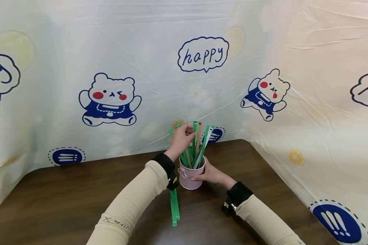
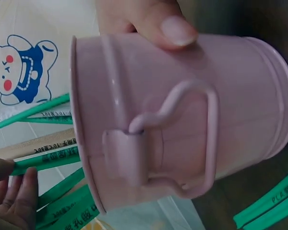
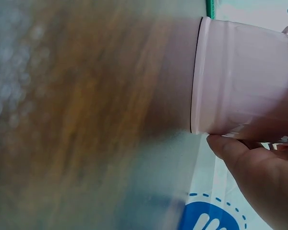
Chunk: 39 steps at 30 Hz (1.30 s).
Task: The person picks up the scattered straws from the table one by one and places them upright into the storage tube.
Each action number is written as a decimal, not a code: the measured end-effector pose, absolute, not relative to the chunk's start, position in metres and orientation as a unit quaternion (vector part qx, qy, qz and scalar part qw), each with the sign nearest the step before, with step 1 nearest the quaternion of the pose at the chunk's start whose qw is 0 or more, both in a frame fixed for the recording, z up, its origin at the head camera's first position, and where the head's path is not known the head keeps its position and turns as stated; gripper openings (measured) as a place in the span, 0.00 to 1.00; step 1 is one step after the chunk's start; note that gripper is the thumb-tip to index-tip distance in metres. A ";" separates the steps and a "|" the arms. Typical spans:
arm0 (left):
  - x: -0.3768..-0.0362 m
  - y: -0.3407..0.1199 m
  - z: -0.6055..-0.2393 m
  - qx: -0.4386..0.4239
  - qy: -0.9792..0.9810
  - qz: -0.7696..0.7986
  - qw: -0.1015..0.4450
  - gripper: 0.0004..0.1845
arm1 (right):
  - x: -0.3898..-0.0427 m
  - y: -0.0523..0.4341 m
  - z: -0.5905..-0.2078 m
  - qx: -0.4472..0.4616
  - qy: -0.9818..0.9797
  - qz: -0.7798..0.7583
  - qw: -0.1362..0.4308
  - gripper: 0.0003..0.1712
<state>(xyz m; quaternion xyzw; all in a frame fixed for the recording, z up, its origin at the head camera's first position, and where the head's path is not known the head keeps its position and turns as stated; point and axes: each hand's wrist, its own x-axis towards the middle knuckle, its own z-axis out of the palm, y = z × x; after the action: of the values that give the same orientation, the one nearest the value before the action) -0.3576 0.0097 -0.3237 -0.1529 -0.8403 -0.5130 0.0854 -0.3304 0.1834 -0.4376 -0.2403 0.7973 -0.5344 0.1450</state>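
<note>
The pail point(image 2: 182, 115) looks like painted metal, pink, smooth with a soft sheen, ribbed near both rims. The sticks point(image 1: 199, 143) in it appear to be thin green paper or plastic sleeves, printed, slightly glossy; one at 12 o'clock looks like bare wood. The table point(image 1: 64, 197) is dark wood grain, satin. The backdrop point(image 1: 171, 92) is glossy, creased plastic sheet. The sleeves point(image 1: 132, 204) are matt knit cloth.

**Makeshift recording corner, not a lived-in room**

Dark wood table point(image 1: 64, 190) fills bottom of frame, boxed in by a plastic cartoon sheet point(image 1: 159, 44) w/ bears & "happy" bubbles hung across top, left & right. No furniture or walls visible; looks like a staged tabletop setup.
</note>
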 end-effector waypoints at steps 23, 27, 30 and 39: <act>-0.335 -0.108 -0.281 -0.092 -0.828 -0.533 0.148 0.22 | -0.329 0.182 -0.437 -0.248 0.796 -0.534 0.139 0.64; -0.335 -0.143 -0.314 -0.044 -0.839 -0.534 0.091 0.25 | -0.329 0.181 -0.436 -0.251 0.795 -0.534 0.139 0.64; -0.339 -0.153 -0.341 -0.031 -0.848 -0.529 0.029 0.26 | -0.329 0.182 -0.438 -0.247 0.797 -0.535 0.135 0.64; -0.333 -0.128 -0.400 -0.039 -0.862 -0.499 -0.082 0.24 | -0.332 0.182 -0.439 -0.244 0.802 -0.528 0.139 0.64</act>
<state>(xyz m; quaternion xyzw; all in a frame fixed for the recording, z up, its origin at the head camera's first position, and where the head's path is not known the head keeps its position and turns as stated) -0.3333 -0.1284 -0.3997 -0.0390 -0.8620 -0.4986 -0.0822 -0.3315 0.1823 -0.4393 -0.2439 0.8017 -0.5278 0.1387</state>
